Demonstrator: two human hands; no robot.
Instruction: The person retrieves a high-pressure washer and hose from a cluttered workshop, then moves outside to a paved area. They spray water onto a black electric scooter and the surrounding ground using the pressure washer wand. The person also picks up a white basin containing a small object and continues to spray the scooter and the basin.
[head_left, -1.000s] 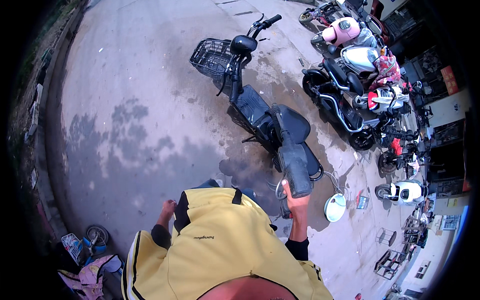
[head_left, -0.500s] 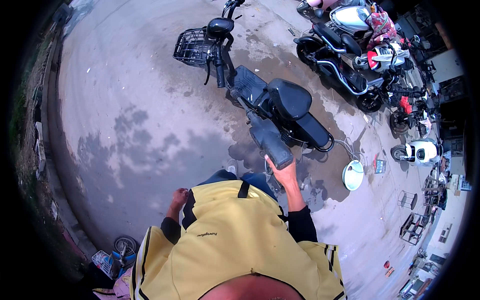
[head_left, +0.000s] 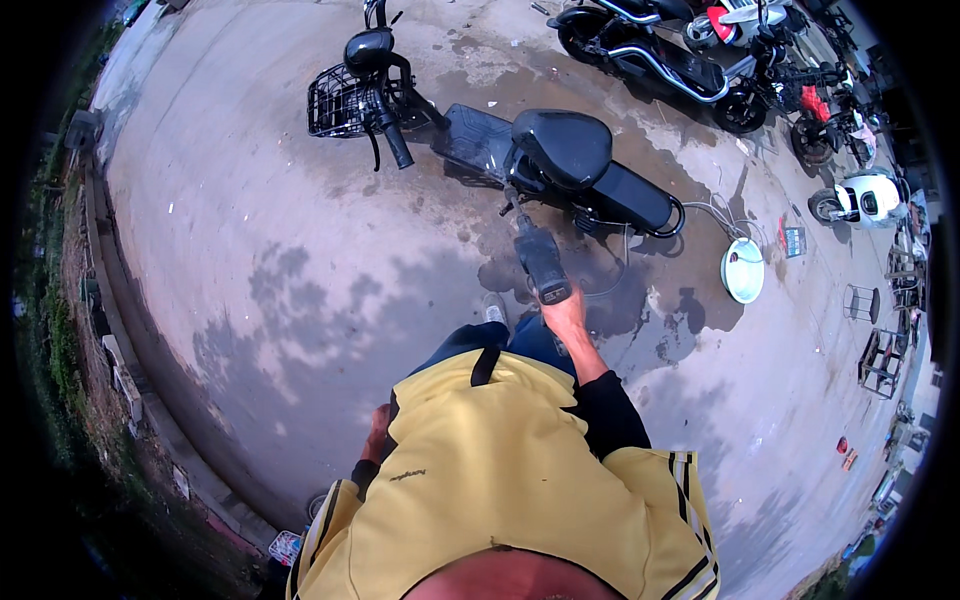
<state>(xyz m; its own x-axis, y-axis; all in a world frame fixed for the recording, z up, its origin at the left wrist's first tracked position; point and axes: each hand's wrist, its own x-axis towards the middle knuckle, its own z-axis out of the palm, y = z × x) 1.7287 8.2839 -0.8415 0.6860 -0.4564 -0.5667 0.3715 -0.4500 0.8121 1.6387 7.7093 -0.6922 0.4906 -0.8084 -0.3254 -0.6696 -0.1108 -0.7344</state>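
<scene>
My right hand is closed round the rear grip of a dark grey pressure washer gun, whose narrow nozzle points away from me. Its tip is at the near side of a black electric scooter, which stands crosswise with its handlebar to the left. Whether the nozzle touches the scooter I cannot tell. Low at my left side hangs my left hand, partly behind my yellow top, with its fingers hard to make out. A thin hose trails over the wet ground on the right of the gun.
A pale round basin stands right of the scooter, with hose coils beside it. Another black scooter and a white scooter are parked farther right. Metal frames lie at the right edge. A low kerb runs along the left.
The view has shifted, so the basin and white scooter sit farther right. The gun has swung farther from me and its nozzle shows more plainly; my right hand still holds it.
</scene>
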